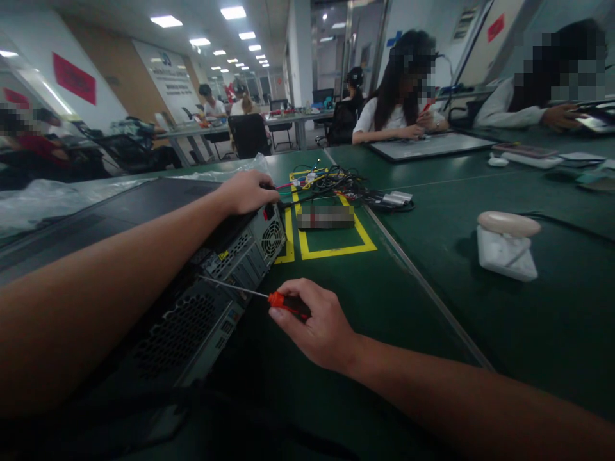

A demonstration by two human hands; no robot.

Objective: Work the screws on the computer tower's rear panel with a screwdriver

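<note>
A dark desktop computer case (pixel 240 262) lies on the left, its rear panel with vents and ports turned toward my right side. My left hand (pixel 250 192) is curled over the far upper corner of the case, beside the small fan grille; its fingertips are partly hidden against something dark. In my right hand (pixel 319 320) is a screwdriver (pixel 288 303) with a red and black handle, held between thumb and fingers. Its thin shaft points left, and the tip meets the rear panel near the expansion slots; the exact contact spot is too dark to tell.
Tangled cables (pixel 346 182) lie beyond the case, near a pixelated box (pixel 325 218) inside yellow tape (pixel 336 251). Clear plastic wrap (pixel 57 192) lies behind the case. A white device (pixel 507 246) stands right. Two people sit across the green table (pixel 432 294).
</note>
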